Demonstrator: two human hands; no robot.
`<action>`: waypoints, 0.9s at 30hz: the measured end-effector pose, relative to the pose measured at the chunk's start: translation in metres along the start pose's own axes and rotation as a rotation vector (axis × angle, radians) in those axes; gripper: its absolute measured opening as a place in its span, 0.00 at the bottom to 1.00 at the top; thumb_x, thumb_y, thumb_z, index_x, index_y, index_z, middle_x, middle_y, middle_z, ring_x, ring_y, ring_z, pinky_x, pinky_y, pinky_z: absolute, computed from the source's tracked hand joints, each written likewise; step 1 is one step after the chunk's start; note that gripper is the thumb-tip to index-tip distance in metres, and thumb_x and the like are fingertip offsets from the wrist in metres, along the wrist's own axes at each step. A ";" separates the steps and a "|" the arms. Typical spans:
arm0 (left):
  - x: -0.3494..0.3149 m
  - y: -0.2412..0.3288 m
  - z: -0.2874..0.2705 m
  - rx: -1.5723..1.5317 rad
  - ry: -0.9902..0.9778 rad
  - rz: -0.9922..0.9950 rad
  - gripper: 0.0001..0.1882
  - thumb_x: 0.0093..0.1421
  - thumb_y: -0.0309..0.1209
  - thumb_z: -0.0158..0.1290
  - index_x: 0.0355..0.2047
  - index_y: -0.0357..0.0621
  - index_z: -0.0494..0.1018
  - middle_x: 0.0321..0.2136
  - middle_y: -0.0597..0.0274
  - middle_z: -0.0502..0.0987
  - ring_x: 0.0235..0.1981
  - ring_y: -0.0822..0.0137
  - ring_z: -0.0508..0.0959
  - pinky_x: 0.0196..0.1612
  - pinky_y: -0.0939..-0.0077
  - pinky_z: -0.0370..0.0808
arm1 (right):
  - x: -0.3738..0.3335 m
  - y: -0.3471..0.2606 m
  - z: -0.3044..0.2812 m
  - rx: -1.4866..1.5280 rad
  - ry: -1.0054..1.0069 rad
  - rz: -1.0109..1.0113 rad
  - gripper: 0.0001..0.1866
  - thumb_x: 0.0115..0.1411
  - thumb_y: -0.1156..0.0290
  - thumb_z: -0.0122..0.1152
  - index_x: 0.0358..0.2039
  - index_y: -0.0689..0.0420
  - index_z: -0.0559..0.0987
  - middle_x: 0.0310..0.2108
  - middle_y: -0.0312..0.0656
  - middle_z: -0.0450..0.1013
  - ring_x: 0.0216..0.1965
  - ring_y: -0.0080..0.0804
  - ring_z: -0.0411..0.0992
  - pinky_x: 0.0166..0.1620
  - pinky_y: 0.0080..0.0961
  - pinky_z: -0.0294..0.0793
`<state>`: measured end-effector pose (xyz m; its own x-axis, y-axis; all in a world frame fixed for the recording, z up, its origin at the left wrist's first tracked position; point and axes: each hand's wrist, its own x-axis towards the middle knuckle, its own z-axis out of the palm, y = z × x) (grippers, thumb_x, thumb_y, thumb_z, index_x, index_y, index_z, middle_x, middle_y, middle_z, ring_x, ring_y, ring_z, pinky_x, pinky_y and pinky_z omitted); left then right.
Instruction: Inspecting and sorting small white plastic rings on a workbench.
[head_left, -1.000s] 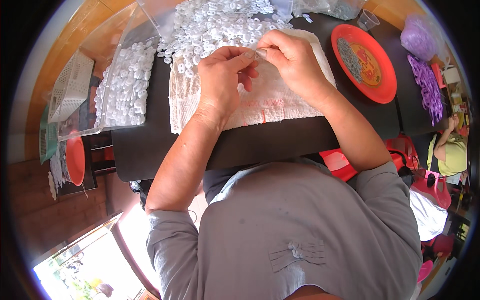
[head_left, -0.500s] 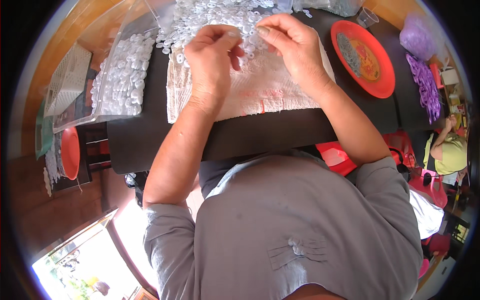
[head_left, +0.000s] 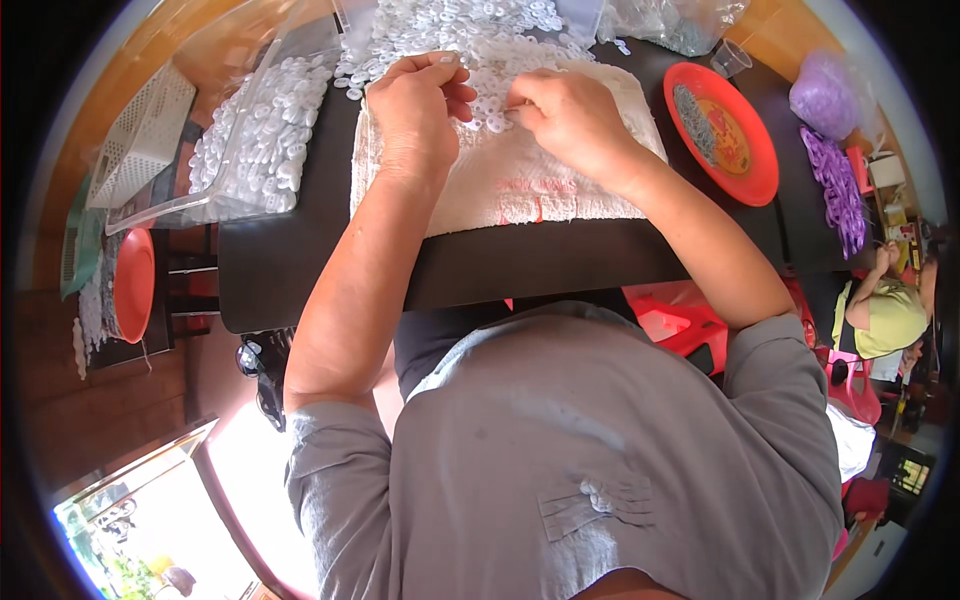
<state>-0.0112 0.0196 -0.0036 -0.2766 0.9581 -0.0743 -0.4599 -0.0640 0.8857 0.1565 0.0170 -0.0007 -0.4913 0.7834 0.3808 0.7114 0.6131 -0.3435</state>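
A heap of small white plastic rings (head_left: 450, 25) spreads over the far part of a cream towel (head_left: 520, 165). Above its near left side is my left hand (head_left: 412, 110), thumb and forefinger pinched together and the other fingers curled; whatever lies in the pinch is too small to make out. My right hand (head_left: 572, 115) reaches down with its fingertips at the near edge of the rings, touching or just over them. Its thumb and forefinger are closed together, and I cannot see clearly whether a ring is between them.
At the left stands a clear plastic box (head_left: 165, 215) holding more white rings (head_left: 262, 135), beside a white perforated basket (head_left: 140, 140). A red plate (head_left: 745, 180) with thin grey metal pieces (head_left: 692, 120), a clear cup (head_left: 731, 59) and purple bundles (head_left: 840, 190) are at the right.
My right hand has come down and toward me, from near my left fingertips onto the rings' near edge. The left hand stays pinched. The whole view has shifted slightly.
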 end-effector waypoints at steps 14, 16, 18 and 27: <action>-0.002 -0.003 0.001 -0.013 -0.018 -0.010 0.03 0.56 0.20 0.51 0.29 0.31 0.72 0.22 0.54 0.75 0.17 0.66 0.73 0.17 0.75 0.67 | -0.007 -0.009 0.009 0.010 -0.050 -0.130 0.04 0.53 0.73 0.58 0.29 0.57 0.78 0.31 0.41 0.76 0.34 0.43 0.75 0.36 0.37 0.71; -0.003 -0.001 0.003 -0.017 -0.022 -0.016 0.03 0.56 0.20 0.51 0.29 0.31 0.73 0.22 0.54 0.75 0.17 0.66 0.73 0.17 0.75 0.67 | -0.012 -0.004 0.003 0.073 -0.062 -0.102 0.04 0.53 0.72 0.58 0.29 0.58 0.78 0.30 0.41 0.76 0.34 0.43 0.74 0.36 0.36 0.71; -0.004 0.000 0.004 0.008 -0.034 -0.018 0.03 0.56 0.20 0.51 0.29 0.31 0.73 0.22 0.54 0.75 0.17 0.66 0.72 0.17 0.75 0.66 | -0.018 0.004 0.001 0.064 -0.162 0.007 0.06 0.54 0.70 0.60 0.28 0.59 0.77 0.30 0.41 0.75 0.33 0.43 0.74 0.36 0.36 0.70; -0.004 -0.002 0.004 0.023 -0.010 -0.039 0.03 0.56 0.20 0.52 0.28 0.31 0.73 0.22 0.54 0.75 0.17 0.66 0.72 0.17 0.74 0.67 | -0.025 0.008 -0.009 -0.219 -0.134 -0.057 0.04 0.48 0.74 0.61 0.26 0.58 0.77 0.29 0.45 0.75 0.33 0.47 0.75 0.35 0.42 0.72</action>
<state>-0.0061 0.0168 -0.0034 -0.2504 0.9625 -0.1041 -0.4509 -0.0208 0.8923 0.1790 0.0014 -0.0056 -0.5854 0.7636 0.2725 0.7653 0.6314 -0.1252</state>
